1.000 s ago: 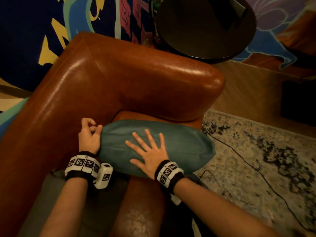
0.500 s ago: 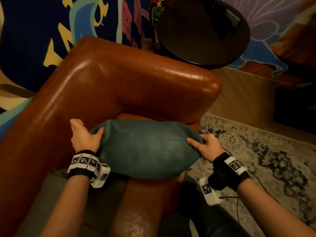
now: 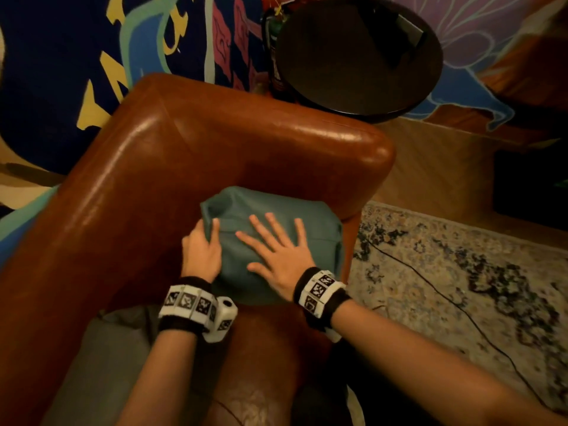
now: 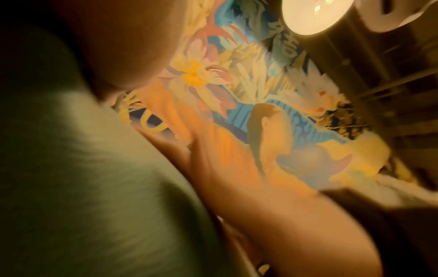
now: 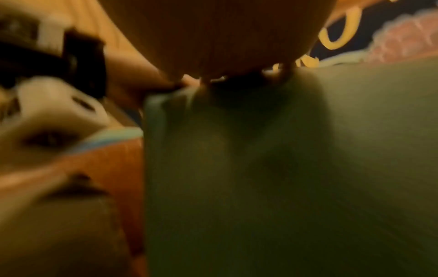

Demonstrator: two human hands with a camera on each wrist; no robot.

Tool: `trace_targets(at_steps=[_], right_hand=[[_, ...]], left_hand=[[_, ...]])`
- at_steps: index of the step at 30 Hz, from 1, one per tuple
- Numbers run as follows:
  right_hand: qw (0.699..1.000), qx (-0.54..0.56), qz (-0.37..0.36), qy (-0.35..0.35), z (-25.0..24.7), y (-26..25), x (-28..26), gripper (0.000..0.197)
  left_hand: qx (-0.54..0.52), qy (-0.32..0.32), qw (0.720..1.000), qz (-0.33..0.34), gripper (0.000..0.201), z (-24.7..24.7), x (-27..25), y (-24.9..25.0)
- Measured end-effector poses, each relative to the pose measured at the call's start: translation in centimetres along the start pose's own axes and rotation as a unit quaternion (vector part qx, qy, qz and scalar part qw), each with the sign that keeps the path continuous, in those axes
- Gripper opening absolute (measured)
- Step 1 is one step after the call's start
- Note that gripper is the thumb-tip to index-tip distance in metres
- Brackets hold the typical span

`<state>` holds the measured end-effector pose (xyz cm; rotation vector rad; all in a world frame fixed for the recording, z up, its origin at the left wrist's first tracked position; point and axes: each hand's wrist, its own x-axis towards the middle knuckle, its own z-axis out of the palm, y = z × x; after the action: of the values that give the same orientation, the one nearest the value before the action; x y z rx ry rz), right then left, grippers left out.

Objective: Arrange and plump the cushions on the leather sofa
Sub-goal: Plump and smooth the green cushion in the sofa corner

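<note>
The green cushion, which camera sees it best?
The head view: the whole green cushion shows in the sofa corner, with both hands on it. The left wrist and right wrist views show only blurry close-up patches of its fabric.

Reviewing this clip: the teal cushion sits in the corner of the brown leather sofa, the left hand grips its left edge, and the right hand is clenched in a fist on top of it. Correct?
Not quite. In the head view the right hand lies flat on the teal cushion with fingers spread, not clenched. The rest holds: the cushion sits in the corner of the brown leather sofa, and the left hand grips its left edge.
</note>
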<state>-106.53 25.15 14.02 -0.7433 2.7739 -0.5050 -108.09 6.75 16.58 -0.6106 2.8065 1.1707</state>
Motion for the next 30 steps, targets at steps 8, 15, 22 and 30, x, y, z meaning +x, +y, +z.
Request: trace_targets(at_steps=[8,15,22,30], right_hand=[[0.878,0.269,0.382,0.099,2.3,11.1,-2.9,0.041],[0.856,0.356,0.371,0.051,1.7,9.3,-1.1,0.023],[0.738,0.514,0.418,0.126,-2.3,12.9,-1.1,0.014],[0.629,0.576,0.517,0.072,-3.1,13.0,-2.2,0.054]], left_hand=[[-0.019,0.031,0.995,-0.098,0.045,-2.2,2.1,-1.7],[-0.027,0.026,0.993,-0.114,0.047,-2.1,2.2,-1.0],[-0.025,0.12,0.988,-0.088,0.049,-3.1,1.7,-2.1],[0.012,0.133,0.988,-0.077,0.044,-2.0,1.4,-1.4]])
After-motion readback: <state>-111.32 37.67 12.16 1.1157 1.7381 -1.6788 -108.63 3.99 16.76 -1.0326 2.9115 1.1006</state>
